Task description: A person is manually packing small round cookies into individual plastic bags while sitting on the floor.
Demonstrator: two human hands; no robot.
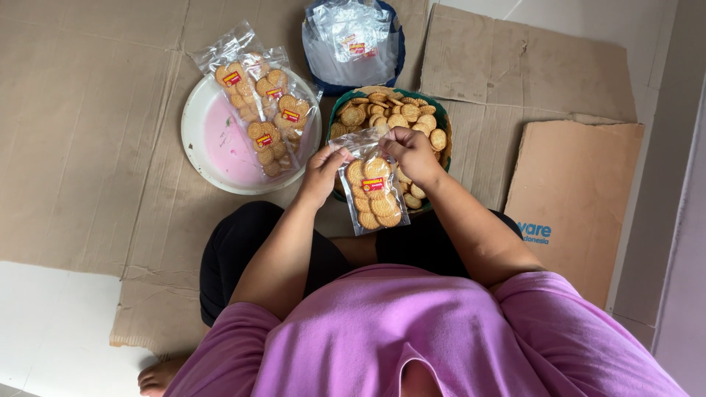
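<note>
Hands: left hand (pixel 321 170) and right hand (pixel 412 152) each pinch a top corner of the clear bag of biscuits (pixel 373 195), fingers pressed together on the plastic, so the filled bag hangs upright with its mouth uppermost.
Bag position: held just above the near rim of the green basket (pixel 334 110), in front of the person's lap, close to the loose biscuits (pixel 390 114) heaped inside.
Filled packs: three or so packed bags (pixel 261 110) lie overlapping on the white plate (pixel 213 140) at far left, kept apart from the loose stock.
Empty bags: a stack of clear bags (pixel 353 37) sits in a blue tub beyond the basket.
Surface: flattened cardboard sheets (pixel 88 132) cover a pale tiled floor; another cardboard piece (pixel 581 198) lies to the right.
Room: person sits on the floor, purple shirt, dark trousers, a bare foot (pixel 158 378) at near left.
</note>
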